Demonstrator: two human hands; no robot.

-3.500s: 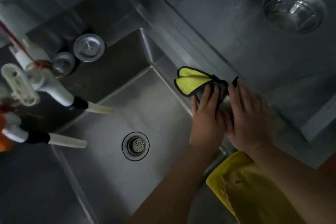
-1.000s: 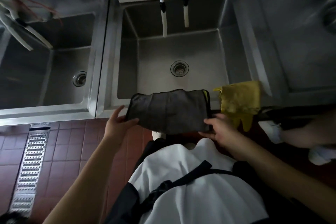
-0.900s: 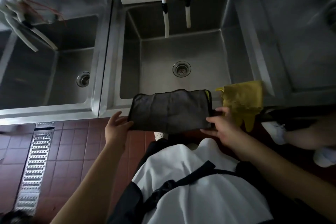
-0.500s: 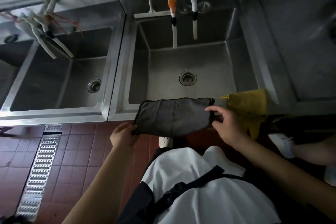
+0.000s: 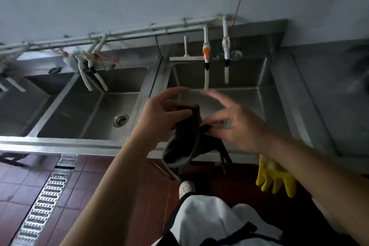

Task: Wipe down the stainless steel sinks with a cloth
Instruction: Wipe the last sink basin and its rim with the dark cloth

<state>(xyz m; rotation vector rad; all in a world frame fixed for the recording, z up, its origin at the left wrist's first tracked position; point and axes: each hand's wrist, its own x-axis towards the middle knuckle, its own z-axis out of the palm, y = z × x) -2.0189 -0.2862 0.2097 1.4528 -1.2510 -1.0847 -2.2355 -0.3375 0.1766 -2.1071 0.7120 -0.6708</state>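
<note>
Half a second ago we held the cloth [image 5: 184, 138] stretched flat between both hands over the near rim of the middle sink [image 5: 265, 106]; now we have brought the hands together and the cloth hangs doubled and bunched between them at frame centre, its lower fold drooping past the front edge toward the floor. Our view has also tipped up, so the wall and pipes fill the upper half. We judge this a refold to present a fresh face, which means wiping is paused and neither sink is being touched at this instant.

Our left hand [image 5: 159, 120] sits centre-left, thumb and lower fingers pinching the cloth's upper edge, while its index finger arches free above. Our right hand [image 5: 237, 124] sits centre-right, palm down, thumb and lower fingers nipping the cloth's other corner; its upper fingers are spread and blurred, so how they lie we cannot tell exactly. Both forearms rise from the bottom of the frame and converge over the middle sink, held in the air, apart from the steel.

The left sink [image 5: 83, 114] lies at left centre, well apart from the cloth. A yellow glove [image 5: 277, 177] dangles off the front edge at lower right, just beside our right forearm. We reckon the next move is to press the folded cloth back onto a sink surface
</note>
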